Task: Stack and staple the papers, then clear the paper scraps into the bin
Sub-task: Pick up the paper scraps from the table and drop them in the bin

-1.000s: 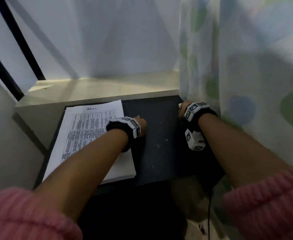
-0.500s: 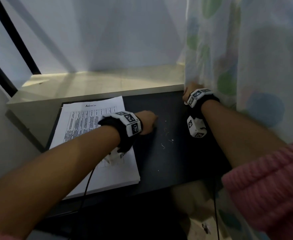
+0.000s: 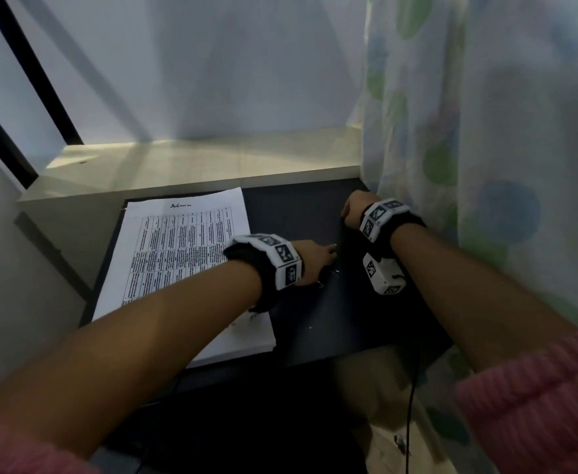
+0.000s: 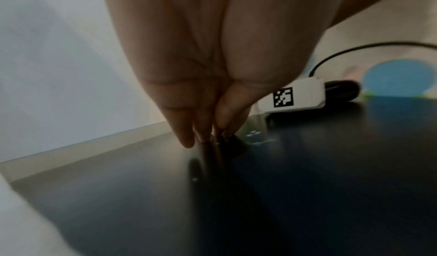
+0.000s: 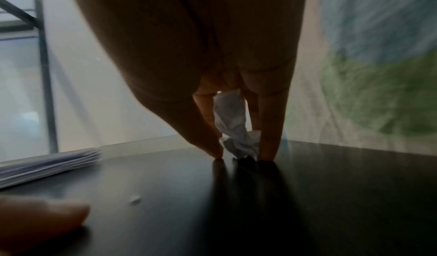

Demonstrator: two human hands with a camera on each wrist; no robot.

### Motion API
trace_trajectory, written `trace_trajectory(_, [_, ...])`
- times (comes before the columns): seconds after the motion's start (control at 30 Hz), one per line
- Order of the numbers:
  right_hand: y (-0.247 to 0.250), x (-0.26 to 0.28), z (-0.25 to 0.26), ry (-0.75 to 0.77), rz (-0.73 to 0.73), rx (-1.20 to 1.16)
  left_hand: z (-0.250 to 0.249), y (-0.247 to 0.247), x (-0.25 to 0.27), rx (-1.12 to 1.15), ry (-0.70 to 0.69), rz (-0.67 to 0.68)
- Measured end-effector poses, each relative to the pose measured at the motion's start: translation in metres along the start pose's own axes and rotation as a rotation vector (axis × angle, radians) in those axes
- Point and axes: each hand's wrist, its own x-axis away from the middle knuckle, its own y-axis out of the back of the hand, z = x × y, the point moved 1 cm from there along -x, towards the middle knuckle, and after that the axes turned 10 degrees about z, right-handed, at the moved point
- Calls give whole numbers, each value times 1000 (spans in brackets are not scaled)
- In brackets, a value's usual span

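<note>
Right now the right hand (image 5: 238,129) has its fingertips (image 5: 216,152) down on the dark surface (image 5: 331,194) w/ a crumpled paper scrap (image 5: 236,138) held between them, so it's closed round that scrap. Left hand (image 3: 314,260) sits just beside it, fingers bunched narrow w/ tips touching the surface; whether it pinches anything I can't tell, too dim. Tiny paper bits (image 3: 333,273) lie by its fingertips. Stapled-or-not paper stack (image 3: 185,254) lies under the left forearm, well left of both hands. Scraps prob v. light, soft, crushable, no fragility; the small flecks look hard to pinch, so likely better swept together w/ flat fingers than picked singly. Curtain (image 3: 485,165) hangs right against the right hand, raised ledge (image 3: 195,165) just beyond the fingers; open room is mostly back toward the body. Bin not in view.
</note>
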Motion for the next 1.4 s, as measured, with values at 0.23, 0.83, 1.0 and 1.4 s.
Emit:
trace_trajectory(0.23, [-45,61,24,182,41,88,-21,-33,48,201,-31,-138])
trace_trajectory(0.83, [-64,119,8,409,1,161,-6,-31,36,581,248,-272])
trace_trajectory(1.0, [-42,130,-19,281,-65,-42,3,-28,33,604,253,-265])
trace_trajectory(1.4, [-46,113,5,198,-38,-140,-6,-12,23,620,219,-244])
